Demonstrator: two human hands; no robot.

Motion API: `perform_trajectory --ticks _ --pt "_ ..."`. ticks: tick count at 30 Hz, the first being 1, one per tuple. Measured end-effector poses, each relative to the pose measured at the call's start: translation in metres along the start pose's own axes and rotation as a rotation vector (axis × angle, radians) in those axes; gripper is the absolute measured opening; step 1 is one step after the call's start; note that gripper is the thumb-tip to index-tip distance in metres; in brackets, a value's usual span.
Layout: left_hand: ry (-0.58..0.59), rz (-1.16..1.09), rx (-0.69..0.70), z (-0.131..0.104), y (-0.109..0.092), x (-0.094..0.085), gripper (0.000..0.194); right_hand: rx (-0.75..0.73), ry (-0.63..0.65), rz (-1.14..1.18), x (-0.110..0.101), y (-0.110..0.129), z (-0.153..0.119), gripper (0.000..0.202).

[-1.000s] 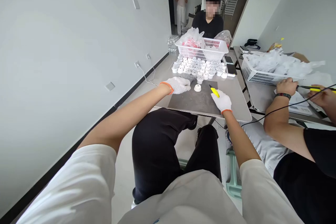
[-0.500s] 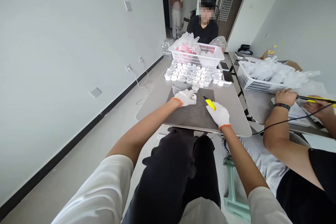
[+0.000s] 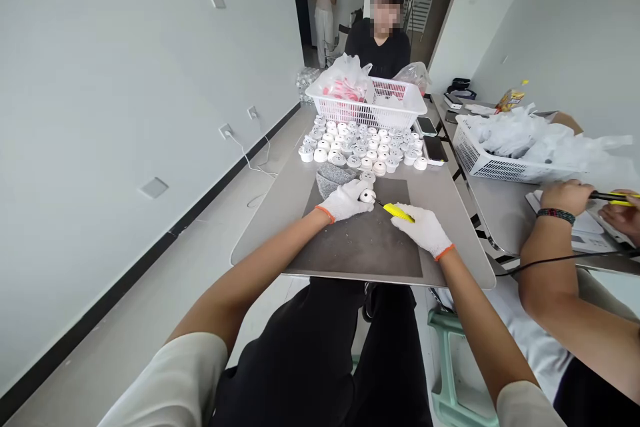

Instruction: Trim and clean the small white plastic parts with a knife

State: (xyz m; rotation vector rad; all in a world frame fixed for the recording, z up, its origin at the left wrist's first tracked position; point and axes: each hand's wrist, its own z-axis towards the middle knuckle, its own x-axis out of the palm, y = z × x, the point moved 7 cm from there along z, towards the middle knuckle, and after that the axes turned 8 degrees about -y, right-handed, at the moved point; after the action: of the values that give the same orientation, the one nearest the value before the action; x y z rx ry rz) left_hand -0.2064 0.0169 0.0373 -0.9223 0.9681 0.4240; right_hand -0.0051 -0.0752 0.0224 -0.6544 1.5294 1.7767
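Observation:
My left hand (image 3: 345,201), in a white glove with an orange cuff, grips a small round white piece (image 3: 367,196) over the dark mat (image 3: 360,247). In my right hand (image 3: 425,230), also gloved, is a yellow-handled tool (image 3: 399,212). Its thin dark tip points left and reaches the white piece or lies very close to it. Just beyond my left hand lies a grey cloth (image 3: 334,178). Many similar white round pieces (image 3: 350,147) stand in rows across the far half of the table.
Behind the rows stands a white basket (image 3: 345,112) with plastic bags. Two phones (image 3: 435,149) lie at right. Another basket (image 3: 500,167) and a person's forearms (image 3: 560,267) are at the adjoining table. Someone sits opposite; another stands farther back.
My right hand has brought the yellow tool leftward, and its tip now meets or nearly meets the white piece. That piece shows more fully in my left hand. The camera view has shifted.

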Motion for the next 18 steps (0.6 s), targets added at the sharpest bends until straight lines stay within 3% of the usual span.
perform_trajectory --ticks 4,8,12,18 --pt "0.021 -0.040 0.032 0.007 0.002 0.001 0.036 -0.053 0.115 -0.026 0.000 0.000 0.029 0.053" --pt "-0.012 -0.015 0.029 0.008 0.007 0.001 0.040 -0.060 0.050 0.045 0.003 -0.014 0.047 0.054" --pt "-0.016 0.002 0.008 0.007 0.010 0.003 0.042 -0.002 0.093 0.213 0.012 -0.024 0.044 0.055" --pt "-0.014 0.001 -0.023 0.006 0.012 0.005 0.051 0.089 0.147 0.233 0.010 -0.015 0.040 0.052"
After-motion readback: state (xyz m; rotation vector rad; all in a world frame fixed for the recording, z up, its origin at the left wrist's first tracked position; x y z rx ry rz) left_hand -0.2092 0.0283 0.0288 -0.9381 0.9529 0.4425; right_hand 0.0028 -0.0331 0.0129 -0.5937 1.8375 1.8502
